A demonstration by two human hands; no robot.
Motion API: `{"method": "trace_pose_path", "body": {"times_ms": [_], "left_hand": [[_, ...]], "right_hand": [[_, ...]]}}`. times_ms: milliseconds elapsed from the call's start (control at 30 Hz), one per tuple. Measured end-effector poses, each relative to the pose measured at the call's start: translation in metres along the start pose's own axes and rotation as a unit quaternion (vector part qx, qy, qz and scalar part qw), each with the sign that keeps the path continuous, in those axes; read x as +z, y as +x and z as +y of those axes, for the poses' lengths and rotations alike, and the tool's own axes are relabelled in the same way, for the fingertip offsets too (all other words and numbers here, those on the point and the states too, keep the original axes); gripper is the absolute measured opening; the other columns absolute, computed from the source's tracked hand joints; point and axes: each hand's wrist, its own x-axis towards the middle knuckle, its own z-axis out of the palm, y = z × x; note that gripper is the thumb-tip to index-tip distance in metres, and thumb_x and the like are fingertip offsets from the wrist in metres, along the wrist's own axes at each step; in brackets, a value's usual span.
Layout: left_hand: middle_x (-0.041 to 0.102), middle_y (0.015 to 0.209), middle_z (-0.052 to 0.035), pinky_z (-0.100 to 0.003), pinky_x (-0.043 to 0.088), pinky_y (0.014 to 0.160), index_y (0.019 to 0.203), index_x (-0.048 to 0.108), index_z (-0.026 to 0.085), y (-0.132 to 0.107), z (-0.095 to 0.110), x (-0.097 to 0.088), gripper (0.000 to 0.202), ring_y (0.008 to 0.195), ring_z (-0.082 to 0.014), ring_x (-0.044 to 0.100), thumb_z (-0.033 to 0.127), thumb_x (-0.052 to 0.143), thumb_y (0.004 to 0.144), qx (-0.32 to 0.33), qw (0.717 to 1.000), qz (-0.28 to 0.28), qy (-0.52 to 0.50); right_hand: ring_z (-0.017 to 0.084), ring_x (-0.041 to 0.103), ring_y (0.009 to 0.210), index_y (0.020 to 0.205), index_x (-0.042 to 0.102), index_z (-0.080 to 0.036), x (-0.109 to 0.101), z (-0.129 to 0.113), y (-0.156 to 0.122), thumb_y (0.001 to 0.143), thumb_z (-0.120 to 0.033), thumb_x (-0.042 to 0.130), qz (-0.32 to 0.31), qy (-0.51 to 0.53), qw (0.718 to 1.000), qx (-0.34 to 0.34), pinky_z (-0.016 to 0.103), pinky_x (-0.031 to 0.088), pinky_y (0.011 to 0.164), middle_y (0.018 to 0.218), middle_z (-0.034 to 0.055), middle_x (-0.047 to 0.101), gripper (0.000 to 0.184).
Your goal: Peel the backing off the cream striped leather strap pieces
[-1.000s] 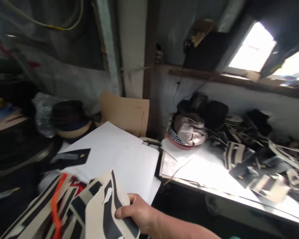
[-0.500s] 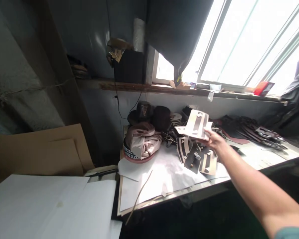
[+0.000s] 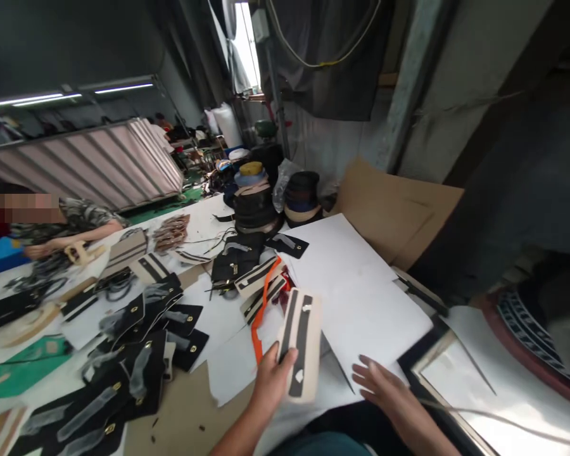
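Note:
My left hand grips a beige flat panel by its left edge, thumb on top. Two dark stripes run down the panel, with small white bits on it. To its right, my right hand hovers over the white sheet's near edge, fingers apart and holding nothing. Just beyond the held panel lie an orange strip and more striped panels. Black flap pieces with gold fittings and clear film lie spread to the left of my left hand.
A co-worker's arm rests at the table's far left. Stacked rolls of strap stand at the back, near brown cardboard. A large white sheet covers the table's right part. Another table with a round banded item is at right.
The view has swung from the window-side table to the work table. Earlier one outstretched hand held striped panels there; now my left hand holds one and my right hand is free.

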Motion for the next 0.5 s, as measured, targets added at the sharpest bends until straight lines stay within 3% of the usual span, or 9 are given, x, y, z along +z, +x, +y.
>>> {"method": "trace_pose_path", "body": {"times_ms": [100, 200, 267, 367, 433, 500], "left_hand": [[0.078, 0.094, -0.0088, -0.033, 0.056, 0.077, 0.103, 0.074, 0.018, -0.005, 0.01, 0.014, 0.048, 0.089, -0.0295, 0.071, 0.058, 0.076, 0.077, -0.019, 0.995, -0.094, -0.025], [0.074, 0.086, -0.0088, -0.032, 0.053, 0.071, 0.093, 0.072, 0.017, 0.013, 0.012, -0.005, 0.048, 0.082, -0.0266, 0.069, 0.063, 0.067, 0.083, 0.005, 0.995, -0.097, -0.007], [0.073, 0.091, -0.0099, -0.033, 0.053, 0.073, 0.091, 0.07, 0.017, 0.039, 0.006, -0.034, 0.051, 0.085, -0.0264, 0.068, 0.067, 0.06, 0.086, 0.035, 0.999, -0.021, 0.011], [0.071, 0.116, -0.013, -0.035, 0.053, 0.084, 0.109, 0.068, 0.018, 0.089, -0.011, -0.087, 0.058, 0.101, -0.0284, 0.067, 0.069, 0.062, 0.082, 0.032, 0.989, 0.138, 0.03], [0.066, 0.13, -0.0165, -0.035, 0.052, 0.09, 0.12, 0.063, 0.016, 0.124, -0.026, -0.119, 0.068, 0.112, -0.0302, 0.066, 0.068, 0.066, 0.078, -0.029, 0.975, 0.218, 0.028], [0.062, 0.137, -0.0205, -0.035, 0.051, 0.089, 0.128, 0.059, 0.012, 0.155, -0.041, -0.143, 0.076, 0.119, -0.0318, 0.064, 0.069, 0.066, 0.076, -0.114, 0.961, 0.251, 0.013]], "right_hand": [[0.04, 0.073, 0.111, 0.11, 0.077, -0.016, 0.063, -0.008, 0.024, 0.078, -0.072, 0.073, -0.152, 0.127, 0.978, 0.068, 0.051, 0.056, 0.1, 0.11, 0.019, 0.079, 0.065], [0.039, 0.078, 0.092, 0.105, 0.076, -0.01, 0.101, -0.029, 0.064, 0.075, -0.062, 0.082, -0.205, 0.112, 0.97, 0.069, 0.053, 0.06, 0.092, 0.097, 0.0186, 0.081, 0.061], [0.037, 0.079, 0.087, 0.107, 0.075, -0.008, 0.11, -0.051, 0.097, 0.076, -0.058, 0.083, -0.205, 0.053, 0.976, 0.057, 0.052, 0.061, 0.088, 0.096, 0.0189, 0.081, 0.059], [0.034, 0.079, 0.088, 0.106, 0.075, -0.009, 0.121, -0.094, 0.158, 0.079, -0.057, 0.081, -0.167, -0.106, 0.98, 0.005, 0.046, 0.064, 0.083, 0.102, 0.0201, 0.081, 0.056], [0.032, 0.079, 0.087, 0.107, 0.075, -0.009, 0.14, -0.123, 0.208, 0.078, -0.056, 0.081, -0.125, -0.223, 0.966, -0.043, 0.043, 0.064, 0.08, 0.101, 0.0193, 0.081, 0.056], [0.032, 0.078, 0.088, 0.11, 0.075, -0.009, 0.167, -0.147, 0.262, 0.076, -0.052, 0.083, -0.097, -0.276, 0.954, -0.07, 0.041, 0.063, 0.08, 0.102, 0.0179, 0.081, 0.056]]}}
